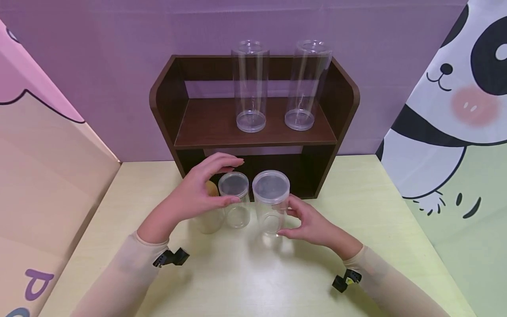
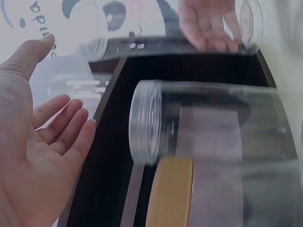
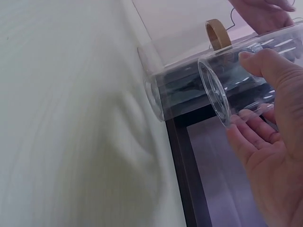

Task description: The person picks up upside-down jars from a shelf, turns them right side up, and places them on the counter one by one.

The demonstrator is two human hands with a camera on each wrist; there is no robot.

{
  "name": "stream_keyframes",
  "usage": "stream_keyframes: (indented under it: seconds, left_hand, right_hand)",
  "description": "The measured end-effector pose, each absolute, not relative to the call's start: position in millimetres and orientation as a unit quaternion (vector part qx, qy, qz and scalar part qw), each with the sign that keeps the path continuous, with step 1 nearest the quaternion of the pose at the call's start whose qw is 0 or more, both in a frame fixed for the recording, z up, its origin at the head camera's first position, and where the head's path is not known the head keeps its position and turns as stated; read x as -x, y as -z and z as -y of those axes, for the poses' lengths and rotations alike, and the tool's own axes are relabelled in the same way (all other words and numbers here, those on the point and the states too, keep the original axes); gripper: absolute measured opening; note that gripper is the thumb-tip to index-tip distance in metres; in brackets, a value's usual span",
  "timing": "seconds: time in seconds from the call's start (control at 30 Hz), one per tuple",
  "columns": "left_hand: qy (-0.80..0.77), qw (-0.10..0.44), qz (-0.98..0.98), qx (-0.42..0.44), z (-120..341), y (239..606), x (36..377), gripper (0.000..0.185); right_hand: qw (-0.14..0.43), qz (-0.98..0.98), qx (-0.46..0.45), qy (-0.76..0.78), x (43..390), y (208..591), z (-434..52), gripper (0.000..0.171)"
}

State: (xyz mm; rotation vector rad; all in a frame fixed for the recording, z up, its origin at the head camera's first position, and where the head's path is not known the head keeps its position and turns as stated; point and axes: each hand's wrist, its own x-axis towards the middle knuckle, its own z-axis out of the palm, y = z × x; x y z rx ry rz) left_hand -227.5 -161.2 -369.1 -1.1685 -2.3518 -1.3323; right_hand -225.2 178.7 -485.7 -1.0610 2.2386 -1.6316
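Note:
My right hand (image 1: pixel 310 222) grips a clear lidded plastic jar (image 1: pixel 266 211) low on its side, thumb in front and fingers behind; the right wrist view shows its round base between thumb and fingers. Left of it stands a second clear jar (image 1: pixel 238 217) with a clear lid. My left hand (image 1: pixel 192 191) hovers about that second jar with fingers and thumb spread; the left wrist view shows a gap between this hand and the jar's lid (image 2: pixel 146 122). A third clear jar (image 1: pixel 209 223) with a tan lid (image 2: pixel 169 194) stands partly hidden behind my left hand.
Behind the jars stands a dark brown two-level shelf (image 1: pixel 225 143). On its upper level are two tall clear cylinders, a left one (image 1: pixel 250 88) and a right one (image 1: pixel 306 88). All stands on a pale wooden table (image 1: pixel 253 281) before a purple backdrop (image 1: pixel 119 88).

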Motion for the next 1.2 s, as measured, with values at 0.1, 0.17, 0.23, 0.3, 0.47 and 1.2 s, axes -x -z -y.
stream_keyframes:
  seconds: [0.1,0.17,0.23,0.3,0.47,1.2]
  left_hand:
    - [0.453,0.105,0.801,0.378,175.1,370.6,226.1,0.072]
    - [0.454,0.108,0.806,0.365,183.3,371.7,225.1,0.071]
    - [0.451,0.111,0.814,0.349,190.5,373.1,224.1,0.070]
    - [0.446,0.114,0.823,0.332,196.4,374.0,222.7,0.068]
    - [0.442,0.121,0.835,0.304,207.1,378.6,220.9,0.065]
    - [0.460,0.155,0.814,0.319,221.8,383.0,220.5,0.066]
  right_hand:
    - [0.085,-0.755,0.351,0.548,226.2,488.2,-181.0,0.070]
    - [0.084,-0.757,0.345,0.549,227.2,489.1,-182.1,0.073]
    - [0.083,-0.760,0.338,0.549,228.3,489.9,-183.0,0.076]
    - [0.082,-0.765,0.330,0.547,229.9,491.4,-183.6,0.078]
    - [0.076,-0.776,0.317,0.540,235.6,498.4,-182.3,0.081]
    - [0.079,-0.773,0.298,0.554,259.8,522.9,-157.6,0.073]
